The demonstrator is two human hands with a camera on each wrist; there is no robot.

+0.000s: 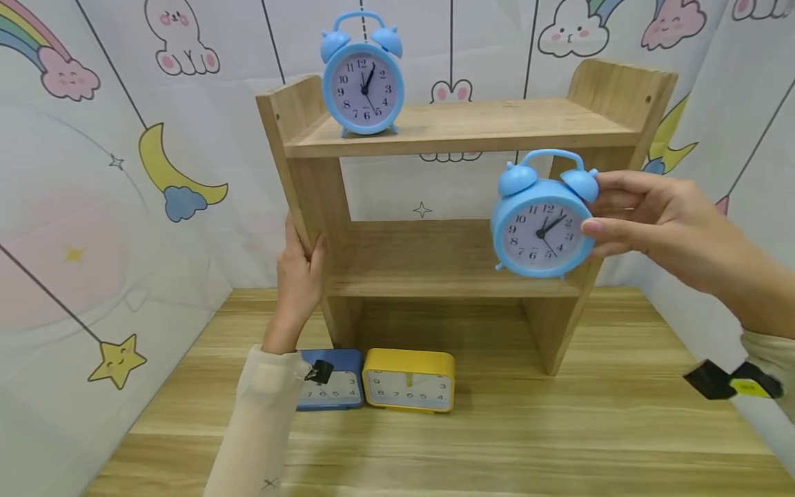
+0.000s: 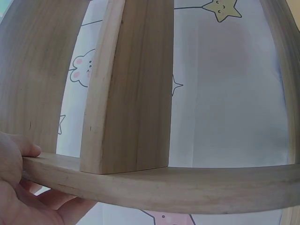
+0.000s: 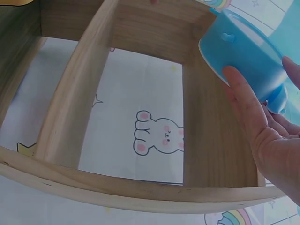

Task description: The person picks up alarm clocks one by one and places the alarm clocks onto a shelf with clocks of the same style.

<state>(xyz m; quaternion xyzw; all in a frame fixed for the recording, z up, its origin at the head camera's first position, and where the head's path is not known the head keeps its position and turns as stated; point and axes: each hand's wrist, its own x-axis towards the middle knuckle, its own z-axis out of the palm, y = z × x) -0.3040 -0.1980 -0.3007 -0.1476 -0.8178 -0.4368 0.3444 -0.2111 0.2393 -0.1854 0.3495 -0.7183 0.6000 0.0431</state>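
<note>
My right hand (image 1: pixel 664 221) pinches a light blue twin-bell alarm clock (image 1: pixel 542 231) by its right side, thumb at the front rim. The clock is in the air before the right part of the wooden shelf (image 1: pixel 459 286), slightly tilted. In the right wrist view its blue casing (image 3: pixel 241 56) shows between thumb and fingers. My left hand (image 1: pixel 301 273) grips the left side panel of the shelf, seen also in the left wrist view, where the fingers wrap the board's edge (image 2: pixel 61 166). A second light blue alarm clock (image 1: pixel 364 90) stands upright on the top board, at its left end.
A yellow rectangular clock (image 1: pixel 410 379) and a blue rectangular clock (image 1: pixel 332 379) stand side by side on the wood-grain table (image 1: pixel 528 435), before the shelf's lower left. My left sleeve (image 1: pixel 261 414) partly covers the blue one. A printed cloth (image 1: pixel 186 276) hangs behind and at both sides.
</note>
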